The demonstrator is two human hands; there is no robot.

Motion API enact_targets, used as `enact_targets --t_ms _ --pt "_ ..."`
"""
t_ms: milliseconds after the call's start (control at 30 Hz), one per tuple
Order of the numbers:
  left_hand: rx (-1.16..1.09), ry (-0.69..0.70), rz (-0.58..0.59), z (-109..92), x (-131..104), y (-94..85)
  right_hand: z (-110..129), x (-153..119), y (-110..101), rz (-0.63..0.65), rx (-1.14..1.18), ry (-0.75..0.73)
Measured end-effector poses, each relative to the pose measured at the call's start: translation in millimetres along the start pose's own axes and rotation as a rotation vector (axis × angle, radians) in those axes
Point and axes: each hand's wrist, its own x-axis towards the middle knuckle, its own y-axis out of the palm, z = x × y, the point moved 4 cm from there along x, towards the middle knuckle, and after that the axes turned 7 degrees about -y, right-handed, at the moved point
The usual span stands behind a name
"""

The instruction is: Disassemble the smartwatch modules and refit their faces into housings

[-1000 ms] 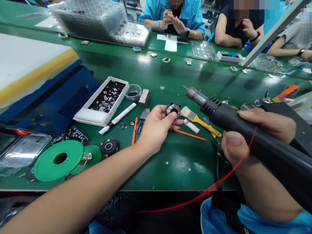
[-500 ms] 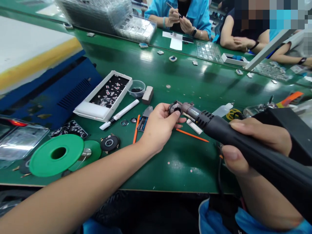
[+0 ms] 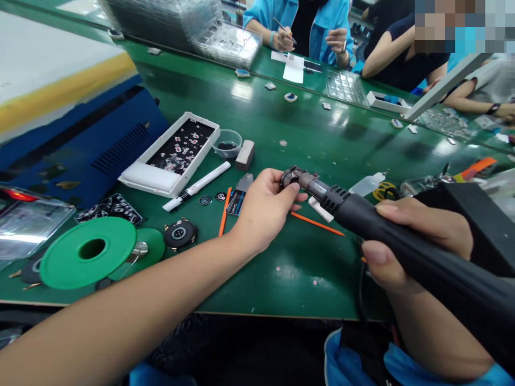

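My left hand (image 3: 261,206) pinches a small round black watch case (image 3: 288,177) between thumb and fingers, above the green bench. My right hand (image 3: 422,230) is wrapped round the thick black handle of a hot air gun (image 3: 362,217). Its metal nozzle points left and lies right at the watch case; whether they touch I cannot tell. Beside my left wrist are an orange stick (image 3: 226,212) and a small dark packet (image 3: 235,202). A second orange stick (image 3: 317,224) lies below the nozzle. Another round watch case (image 3: 179,234) rests left of my forearm.
A green spool (image 3: 120,236) stands at the left, near a blue machine (image 3: 120,139). Behind are a white tray (image 3: 156,188) of small parts, a marker (image 3: 207,179), a clear cup (image 3: 227,145) and a grey block (image 3: 245,155). Co-workers sit across the bench.
My hands keep their grips, and the nozzle has shifted slightly over the watch case. Across the bench, one co-worker's hands have moved apart and another has raised an arm.
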Motion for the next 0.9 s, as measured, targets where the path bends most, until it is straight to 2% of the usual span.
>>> enact_targets --t_ms 300,500,900 --pt "0.01 0.016 -0.004 1.3 0.7 -0.6 3.9 -3.6 0.3 0.007 -0.055 0.04" --pt "0.011 0.012 -0.016 -1.4 -1.2 2.1 -3.7 10.5 -1.0 0.087 0.02 -0.235" --pt "-0.003 0.004 -0.033 -1.5 0.5 1.8 -10.3 11.6 -3.4 0.112 0.081 -0.305"
